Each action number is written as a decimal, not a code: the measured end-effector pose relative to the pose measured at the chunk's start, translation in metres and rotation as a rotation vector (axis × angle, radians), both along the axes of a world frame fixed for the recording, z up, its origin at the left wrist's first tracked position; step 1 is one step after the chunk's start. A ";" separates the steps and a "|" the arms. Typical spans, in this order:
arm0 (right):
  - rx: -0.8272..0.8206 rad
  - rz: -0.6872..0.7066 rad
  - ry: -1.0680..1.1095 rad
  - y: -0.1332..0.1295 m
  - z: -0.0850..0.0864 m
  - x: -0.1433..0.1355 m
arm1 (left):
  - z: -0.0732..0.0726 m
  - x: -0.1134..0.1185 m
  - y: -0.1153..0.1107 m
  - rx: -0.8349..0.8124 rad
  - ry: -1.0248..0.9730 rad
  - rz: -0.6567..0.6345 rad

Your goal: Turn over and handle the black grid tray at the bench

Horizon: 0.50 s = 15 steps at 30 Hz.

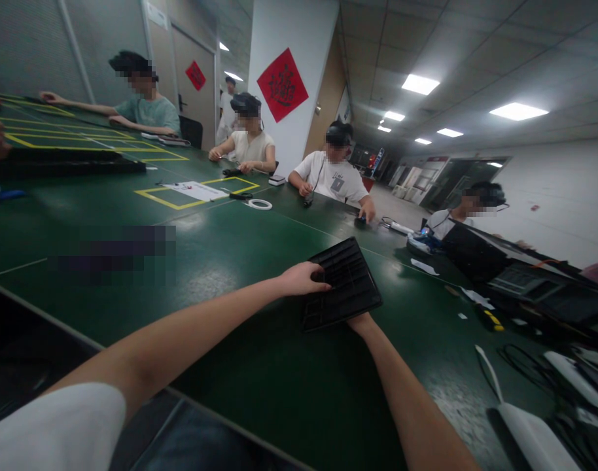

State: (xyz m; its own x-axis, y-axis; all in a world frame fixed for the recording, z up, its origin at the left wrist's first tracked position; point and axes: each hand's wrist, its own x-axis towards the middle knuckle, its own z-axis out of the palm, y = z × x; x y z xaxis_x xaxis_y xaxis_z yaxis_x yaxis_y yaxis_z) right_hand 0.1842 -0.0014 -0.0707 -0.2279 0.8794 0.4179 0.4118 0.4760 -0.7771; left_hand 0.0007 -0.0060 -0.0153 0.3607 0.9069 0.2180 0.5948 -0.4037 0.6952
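A black rectangular tray (pixel 345 284) with ridged compartments is held tilted above the green table (pixel 220 248), a little right of the middle of the view. My left hand (pixel 306 278) grips its left side, with the thumb and a finger over the near face. At the tray's lower edge is my right hand (pixel 360 323); its fingers are hidden behind the tray, and only the base of the hand shows. No loose part can be made out in the tray's compartments.
Several people sit around the table. A white tape roll (pixel 258 205) and a paper sheet (pixel 195 190) lie ahead. On the right are a yellow-and-black tool (pixel 491 319), a white power strip (pixel 529 432), cables and open black cases. A long black object (pixel 68 161) lies far left.
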 end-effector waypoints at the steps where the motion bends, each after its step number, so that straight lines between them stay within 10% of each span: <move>1: 0.003 0.002 -0.001 0.000 0.000 -0.001 | -0.001 0.000 0.000 0.039 0.032 -0.001; 9: 0.034 -0.037 -0.145 0.003 0.005 0.027 | 0.007 -0.015 0.011 0.154 0.212 0.164; 15: -0.056 -0.666 -0.590 -0.001 0.020 0.094 | 0.021 -0.080 0.033 0.010 0.490 0.584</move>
State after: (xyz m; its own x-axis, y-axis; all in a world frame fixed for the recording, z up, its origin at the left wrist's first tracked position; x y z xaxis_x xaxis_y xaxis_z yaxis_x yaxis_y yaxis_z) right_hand 0.2783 -0.0023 -0.0505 0.1734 0.9217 0.3470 0.9298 -0.0371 -0.3662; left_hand -0.0792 0.0266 0.0061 -0.1189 0.9789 0.1659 0.9533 0.0659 0.2948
